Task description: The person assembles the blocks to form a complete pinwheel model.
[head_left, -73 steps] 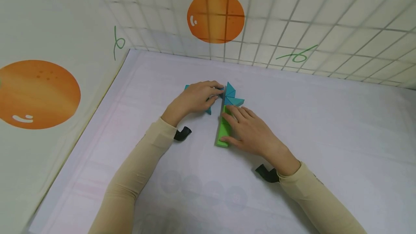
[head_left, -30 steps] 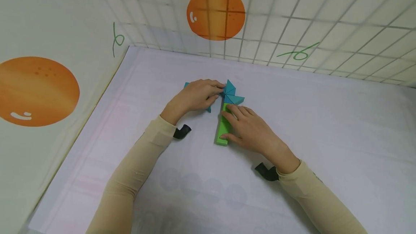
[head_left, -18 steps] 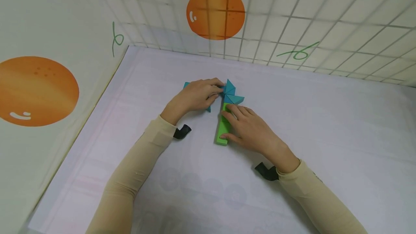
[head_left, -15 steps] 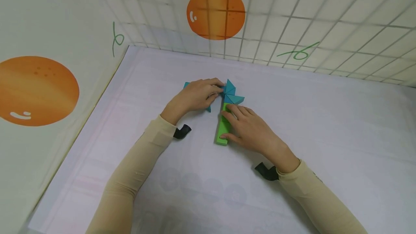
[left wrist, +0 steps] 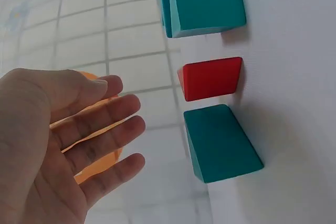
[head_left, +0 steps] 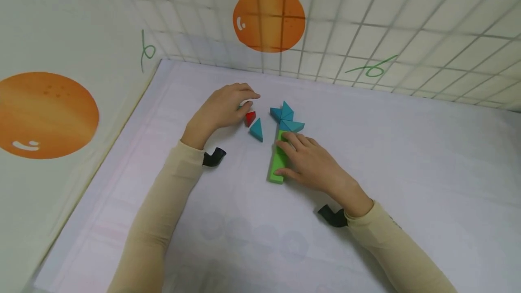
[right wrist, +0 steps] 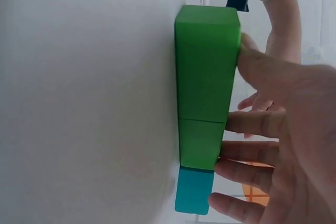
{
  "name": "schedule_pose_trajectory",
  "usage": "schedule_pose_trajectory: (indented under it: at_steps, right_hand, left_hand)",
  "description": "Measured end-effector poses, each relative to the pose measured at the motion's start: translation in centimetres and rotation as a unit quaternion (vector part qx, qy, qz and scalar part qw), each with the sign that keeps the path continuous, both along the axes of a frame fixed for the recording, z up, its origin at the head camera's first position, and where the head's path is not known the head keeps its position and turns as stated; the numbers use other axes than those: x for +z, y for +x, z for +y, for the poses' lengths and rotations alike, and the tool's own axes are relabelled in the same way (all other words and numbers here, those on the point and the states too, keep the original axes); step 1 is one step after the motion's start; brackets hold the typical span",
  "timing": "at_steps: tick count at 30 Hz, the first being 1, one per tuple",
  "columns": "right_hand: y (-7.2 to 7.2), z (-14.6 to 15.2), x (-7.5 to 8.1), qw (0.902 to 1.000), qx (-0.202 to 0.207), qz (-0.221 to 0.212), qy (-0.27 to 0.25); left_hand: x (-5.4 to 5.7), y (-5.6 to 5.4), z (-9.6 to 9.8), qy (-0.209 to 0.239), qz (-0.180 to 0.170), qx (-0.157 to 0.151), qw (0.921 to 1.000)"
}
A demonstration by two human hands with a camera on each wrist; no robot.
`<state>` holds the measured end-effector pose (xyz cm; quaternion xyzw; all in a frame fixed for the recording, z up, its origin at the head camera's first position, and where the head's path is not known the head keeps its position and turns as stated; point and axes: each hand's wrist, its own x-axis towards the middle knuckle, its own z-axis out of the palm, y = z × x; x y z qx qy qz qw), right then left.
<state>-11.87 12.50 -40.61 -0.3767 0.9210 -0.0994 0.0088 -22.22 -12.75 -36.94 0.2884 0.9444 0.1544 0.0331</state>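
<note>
In the head view, two green blocks (head_left: 278, 166) lie end to end in a column. Teal triangular blocks (head_left: 287, 114) fan out at its far end, one pointing left. My right hand (head_left: 315, 164) rests its thumb and fingertips on the green blocks, fingers fairly straight. To the left, my left hand (head_left: 220, 107) hovers with relaxed fingers and holds nothing. Beside it lie a small red block (head_left: 250, 119) and a loose teal triangular block (head_left: 257, 130). Another teal block (left wrist: 207, 1) stands past the red one in the left wrist view, mostly hidden by the hand in the head view.
A white sheet (head_left: 386, 157) covers the work surface. Behind it rises a grid-patterned backdrop (head_left: 350, 26) printed with an orange. A pale panel (head_left: 53, 193) borders the left side. Dark curved pieces (head_left: 213, 157) stick out at both wrists.
My left hand has let go of a teal block by the fan and moved left and back, uncovering that block, the red one and a loose teal one. My right hand stays put.
</note>
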Motion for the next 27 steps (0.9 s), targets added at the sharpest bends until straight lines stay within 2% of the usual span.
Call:
schedule_pose_trajectory:
  at_steps: [6, 12, 15, 18, 20, 27]
  right_hand:
    - [-0.1, -0.4, 0.0, 1.0000, 0.006, -0.001, 0.001]
    - [-0.3, -0.5, 0.0, 0.9999, 0.006, -0.005, 0.009]
    - [-0.3, -0.5, 0.0, 0.9999, 0.005, -0.009, 0.010]
    - [-0.3, -0.4, -0.1, 0.9998, 0.003, -0.013, 0.013]
    - [-0.3, -0.4, -0.2, 0.9998, 0.002, -0.014, 0.013]
    - [0.0, -0.1, -0.2, 1.0000, -0.002, -0.008, 0.006]
  left_hand:
    - [-0.2, 1.8, -0.5, 0.009, 0.021, -0.025, 0.9994]
    - [-1.8, 3.5, -1.1, -0.005, 0.071, -0.052, 0.9961]
    - [-2.2, 3.5, -1.8, -0.022, 0.067, -0.038, 0.9967]
    - [-2.5, 3.4, -2.5, -0.037, 0.062, -0.007, 0.9974]
    - [-2.7, 3.3, -2.7, -0.040, 0.062, -0.002, 0.9973]
    - [-3.2, 3.5, -1.3, -0.035, 0.072, -0.060, 0.9950]
